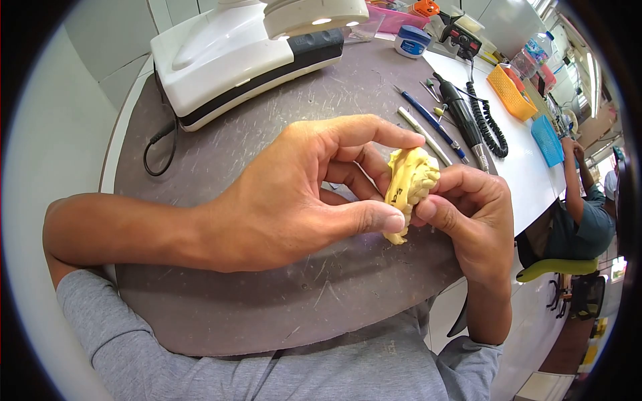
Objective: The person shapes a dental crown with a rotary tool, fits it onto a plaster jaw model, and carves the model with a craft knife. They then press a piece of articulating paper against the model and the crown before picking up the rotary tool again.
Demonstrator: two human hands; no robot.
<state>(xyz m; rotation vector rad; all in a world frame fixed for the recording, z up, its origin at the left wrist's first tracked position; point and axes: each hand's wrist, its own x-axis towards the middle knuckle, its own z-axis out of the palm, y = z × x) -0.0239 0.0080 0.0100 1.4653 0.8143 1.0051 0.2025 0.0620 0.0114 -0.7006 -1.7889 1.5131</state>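
A yellow dental cast (406, 187) with moulded teeth and dark handwritten marks on its side is held up above the grey-brown mat. My left hand (281, 190) grips it between thumb and fingertips, thumb at the lower side and forefinger on top. From the right, my right hand (471, 217) is closed in a pinch at the toothed side, thumb and fingertips touching the cast. Whether a small piece sits between those fingertips is hidden. The palm of my left hand stays away from the cast.
A white lamp base (227, 60) stands at the back left. A black handpiece (458, 110) with coiled cord, a blue pen-like tool (435, 123) and a silver one (424, 136) lie right. Behind are a petroleum jelly jar (412, 41) and an orange basket (511, 92). Another person (582, 220) sits far right.
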